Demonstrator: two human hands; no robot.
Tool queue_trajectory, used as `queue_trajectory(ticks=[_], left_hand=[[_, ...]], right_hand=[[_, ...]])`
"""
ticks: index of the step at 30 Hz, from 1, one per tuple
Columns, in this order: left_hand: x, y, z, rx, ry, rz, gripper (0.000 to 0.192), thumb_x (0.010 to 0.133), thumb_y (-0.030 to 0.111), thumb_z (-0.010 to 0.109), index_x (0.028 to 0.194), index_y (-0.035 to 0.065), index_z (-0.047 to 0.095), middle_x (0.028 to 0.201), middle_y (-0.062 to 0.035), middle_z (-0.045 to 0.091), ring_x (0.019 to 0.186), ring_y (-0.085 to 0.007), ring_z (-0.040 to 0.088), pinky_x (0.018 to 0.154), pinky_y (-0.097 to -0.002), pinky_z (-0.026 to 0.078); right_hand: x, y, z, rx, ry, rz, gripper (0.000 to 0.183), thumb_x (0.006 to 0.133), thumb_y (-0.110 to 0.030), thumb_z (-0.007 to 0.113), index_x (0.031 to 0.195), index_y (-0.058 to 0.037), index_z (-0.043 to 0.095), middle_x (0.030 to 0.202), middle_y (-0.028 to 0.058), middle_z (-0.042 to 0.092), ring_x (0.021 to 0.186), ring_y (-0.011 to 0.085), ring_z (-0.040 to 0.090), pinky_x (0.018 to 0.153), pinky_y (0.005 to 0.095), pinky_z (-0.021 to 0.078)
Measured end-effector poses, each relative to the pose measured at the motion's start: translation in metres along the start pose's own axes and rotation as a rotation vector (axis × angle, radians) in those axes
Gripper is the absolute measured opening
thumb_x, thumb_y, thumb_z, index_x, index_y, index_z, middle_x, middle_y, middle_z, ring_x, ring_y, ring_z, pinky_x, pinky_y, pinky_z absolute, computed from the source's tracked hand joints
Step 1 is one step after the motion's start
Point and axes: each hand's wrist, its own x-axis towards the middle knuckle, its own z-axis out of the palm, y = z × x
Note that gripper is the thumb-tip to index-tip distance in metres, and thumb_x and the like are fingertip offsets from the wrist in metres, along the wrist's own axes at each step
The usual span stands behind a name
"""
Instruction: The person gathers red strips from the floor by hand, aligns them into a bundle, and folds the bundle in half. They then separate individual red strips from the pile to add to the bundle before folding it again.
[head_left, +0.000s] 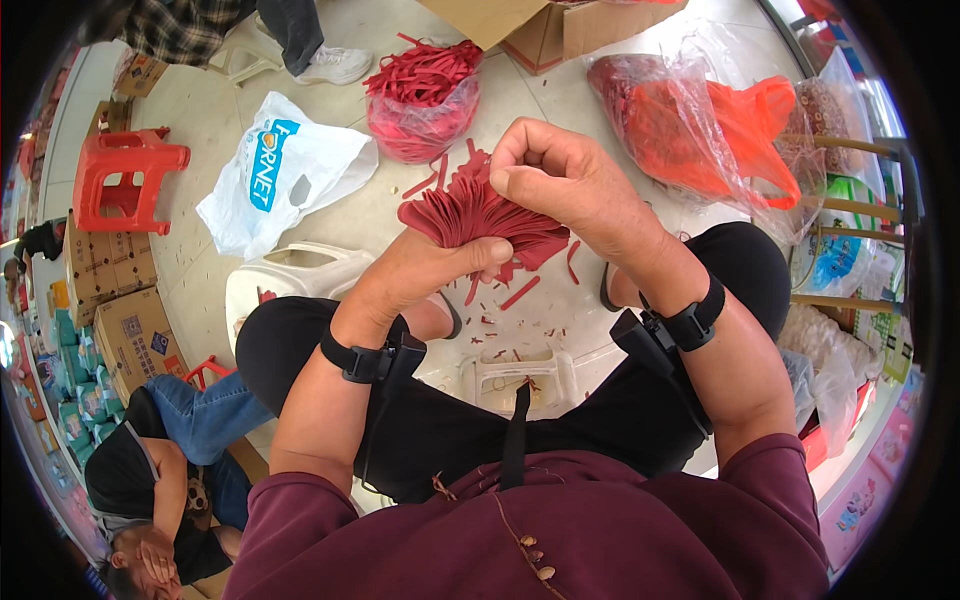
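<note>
My left hand (450, 262) grips a thick bundle of dark red flat pieces (480, 214), thumb across the near side. The pieces, fabric or paper, fan out at the top like pleats. Just above the bundle's right side is my right hand (559, 169), its fingers curled and the thumb against the index finger. Whether a piece is pinched between those fingertips cannot be made out. Loose red strips (520, 292) and small scraps lie on the tiled floor below the bundle, between my feet.
Beyond my hands stand a clear bag of red strips (424, 97) and a cardboard box (525, 37). A white plastic bag (281, 172) lies left, near a red stool (124, 180) and a white stool (292, 277). Red bags (705, 127) sit right. Another person (165, 480) is lower left.
</note>
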Motion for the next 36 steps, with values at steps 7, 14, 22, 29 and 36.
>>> queue_trajectory(ticks=[7,14,22,29,36], left_hand=[[-0.004,0.002,-0.001,-0.097,-0.028,0.005,0.031,0.088,0.024,0.077,0.105,0.0029,0.062,0.081,-0.0034,0.064,0.07,-0.0125,0.061,0.062,-0.0276,0.05],[-0.005,0.005,0.001,-0.113,-0.014,-0.006,0.029,0.089,0.024,0.076,0.103,0.0036,0.061,0.078,-0.0036,0.064,0.07,-0.0132,0.062,0.063,-0.0278,0.05],[-0.006,0.008,0.002,-0.05,-0.028,0.0,0.03,0.089,0.033,0.073,0.084,0.0044,0.065,0.074,-0.0058,0.064,0.075,-0.0181,0.064,0.068,-0.0302,0.05],[-0.007,0.009,0.004,-0.053,-0.015,0.012,0.03,0.088,0.033,0.074,0.084,0.0043,0.065,0.075,-0.0057,0.064,0.076,-0.0176,0.064,0.069,-0.0296,0.05],[-0.006,0.01,0.003,-0.054,-0.007,0.016,0.041,0.088,0.035,0.075,0.108,0.0022,0.061,0.076,-0.0044,0.063,0.073,-0.0154,0.063,0.067,-0.0285,0.05]], right_hand=[[0.001,0.005,-0.001,0.03,-0.036,-0.073,0.017,0.091,-0.002,0.053,0.107,-0.0062,0.055,0.099,-0.0015,0.059,0.092,0.0043,0.056,0.085,0.022,0.0465],[-0.001,-0.001,0.001,0.001,-0.048,-0.085,0.031,0.087,0.003,0.049,0.116,-0.004,0.057,0.098,-0.0017,0.059,0.094,0.0045,0.056,0.087,0.0211,0.0445],[-0.001,0.002,-0.001,0.027,-0.076,-0.071,0.032,0.087,0.001,0.049,0.117,-0.0032,0.059,0.098,-0.0021,0.06,0.091,0.0033,0.056,0.084,0.0208,0.0452],[-0.001,0.002,0.002,0.016,-0.049,-0.083,0.023,0.089,-0.003,0.05,0.111,-0.0035,0.058,0.097,-0.0015,0.061,0.089,0.0039,0.056,0.082,0.0212,0.046],[-0.003,0.0,-0.003,-0.022,-0.086,-0.029,0.012,0.094,-0.012,0.055,0.104,-0.0052,0.057,0.098,-0.0011,0.062,0.088,0.0042,0.057,0.081,0.0227,0.0464]])
